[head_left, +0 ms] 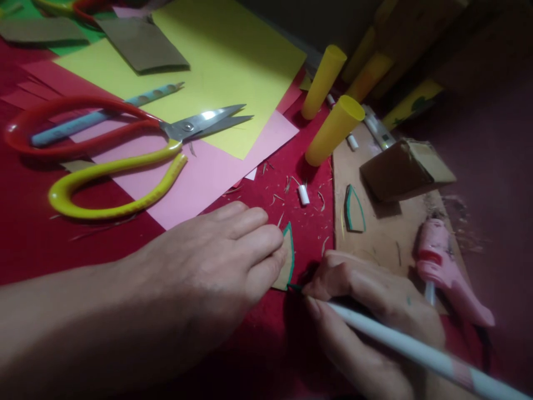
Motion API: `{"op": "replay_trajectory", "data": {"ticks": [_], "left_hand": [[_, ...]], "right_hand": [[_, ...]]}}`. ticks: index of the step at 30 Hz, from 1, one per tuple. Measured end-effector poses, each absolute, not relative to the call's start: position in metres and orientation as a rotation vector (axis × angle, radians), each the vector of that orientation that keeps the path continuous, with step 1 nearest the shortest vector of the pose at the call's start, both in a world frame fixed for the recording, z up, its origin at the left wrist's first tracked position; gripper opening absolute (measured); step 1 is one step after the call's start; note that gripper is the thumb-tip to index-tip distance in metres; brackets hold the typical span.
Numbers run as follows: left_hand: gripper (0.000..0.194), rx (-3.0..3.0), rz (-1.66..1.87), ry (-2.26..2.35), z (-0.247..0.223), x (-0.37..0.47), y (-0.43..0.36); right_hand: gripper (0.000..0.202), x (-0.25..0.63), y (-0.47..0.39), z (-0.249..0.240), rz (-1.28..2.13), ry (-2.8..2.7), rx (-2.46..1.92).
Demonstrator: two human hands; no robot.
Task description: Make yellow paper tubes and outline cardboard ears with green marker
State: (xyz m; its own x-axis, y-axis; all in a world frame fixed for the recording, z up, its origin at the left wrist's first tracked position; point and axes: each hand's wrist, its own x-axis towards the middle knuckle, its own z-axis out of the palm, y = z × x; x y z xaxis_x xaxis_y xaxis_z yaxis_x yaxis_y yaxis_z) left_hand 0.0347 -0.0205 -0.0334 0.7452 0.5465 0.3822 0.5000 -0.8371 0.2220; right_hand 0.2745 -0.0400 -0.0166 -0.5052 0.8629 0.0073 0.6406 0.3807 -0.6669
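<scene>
My left hand (233,261) presses down on a small pointed cardboard piece (285,266) lying on the red surface. Its fingers are held together and hide the left part of the piece. Green colour runs along the piece's right edge. Between the fingers and thumb of my right hand (366,311) is a slim white pen (400,336) with a dark green tip, which touches the lower right corner of the piece. A similar cut-out (355,210), edged in green, lies on a cardboard board (378,233) to the right.
Open red-and-yellow scissors (187,128) and a blue pencil (83,123) lie left, by yellow (216,61) and pink paper (175,189). Yellow tubes (334,130) stand behind. A folded cardboard block (400,169) and a pink glue gun (447,266) are right. Shavings surround a white stub (303,194).
</scene>
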Motion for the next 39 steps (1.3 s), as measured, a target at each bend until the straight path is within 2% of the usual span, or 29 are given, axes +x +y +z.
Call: {"op": "replay_trajectory", "data": {"ticks": [5, 11, 20, 39], "left_hand": [[0.034, 2.854, 0.668, 0.854, -0.033, 0.036, -0.019], [0.034, 2.859, 0.685, 0.868, -0.034, 0.036, -0.02], [0.035, 2.861, 0.673, 0.855, -0.035, 0.036, -0.018], [0.038, 2.87, 0.685, 0.859, -0.032, 0.037, -0.02]], "right_hand": [[0.022, 0.27, -0.039, -0.015, 0.859, -2.321, -1.272], [0.032, 0.27, -0.041, -0.013, 0.905, -2.286, -1.306], [0.031, 0.26, -0.04, -0.011, 0.898, -2.278, -1.277], [0.016, 0.275, -0.039, -0.017, 0.81, -2.269, -1.334]]}}
